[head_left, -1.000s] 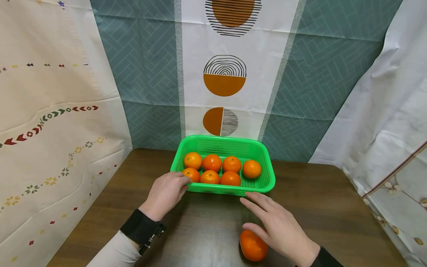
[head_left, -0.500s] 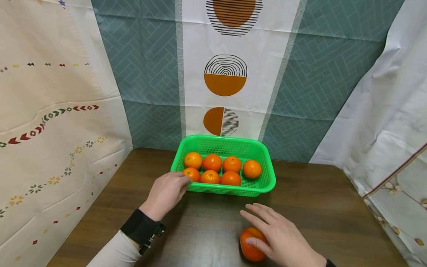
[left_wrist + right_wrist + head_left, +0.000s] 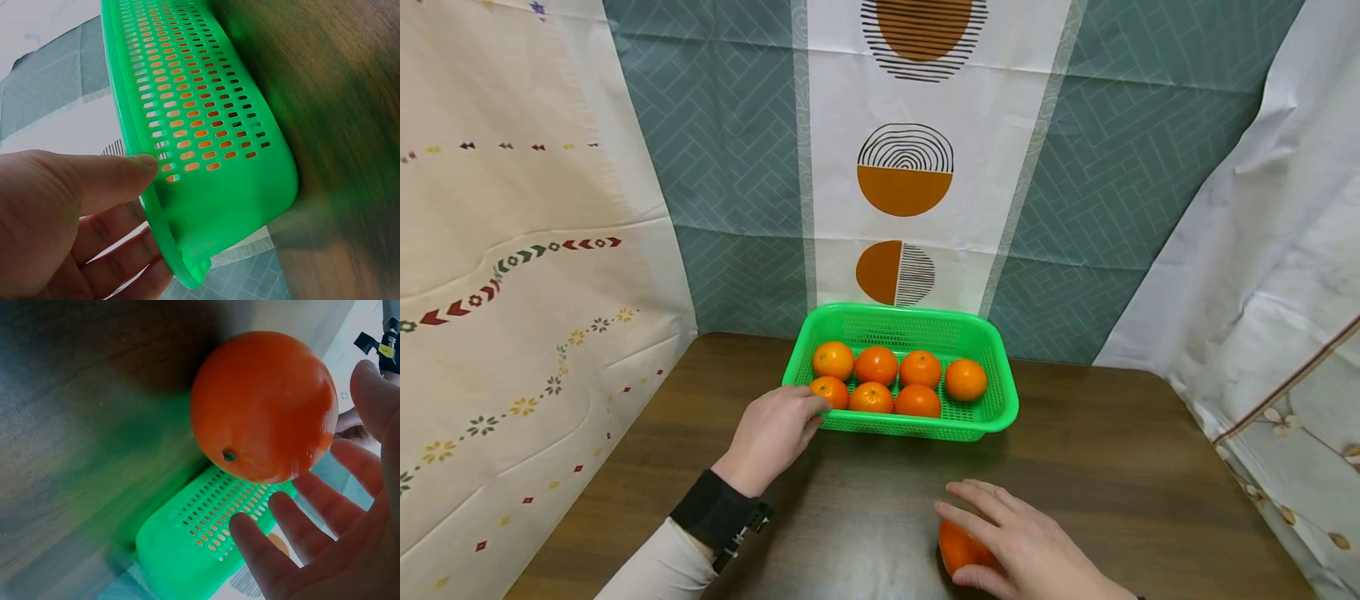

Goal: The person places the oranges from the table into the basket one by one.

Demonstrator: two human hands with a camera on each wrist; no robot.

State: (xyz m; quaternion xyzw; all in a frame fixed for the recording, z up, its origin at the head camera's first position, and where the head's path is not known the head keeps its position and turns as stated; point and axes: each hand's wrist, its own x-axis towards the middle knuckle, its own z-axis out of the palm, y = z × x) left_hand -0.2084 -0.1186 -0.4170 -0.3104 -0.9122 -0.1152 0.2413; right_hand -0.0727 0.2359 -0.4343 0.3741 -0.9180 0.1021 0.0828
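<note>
My left hand (image 3: pixel 772 437) pinches the front left rim of a green plastic basket (image 3: pixel 898 423). In the left wrist view the thumb (image 3: pixel 119 178) presses the outer wall near the rim while the other fingers pass to the far side of it. Several oranges (image 3: pixel 918 401) sit in the basket in two rows. Nearer to me, a single orange (image 3: pixel 958 546) rests on the table, partly covered by my right hand (image 3: pixel 1018 546). That hand hovers over it with fingers spread; the right wrist view has the orange (image 3: pixel 262 400) beside the extended fingers, not gripped.
The basket stands at the far side of the brown wooden table (image 3: pixel 1090 467), against a patterned cloth backdrop (image 3: pixel 902 200). Cream cloth (image 3: pixel 535 333) hangs along the left side and white cloth (image 3: pixel 1247 292) along the right.
My right hand has drawn back from near the basket's front edge toward me and now covers more of the loose orange. The left hand and basket stay put.
</note>
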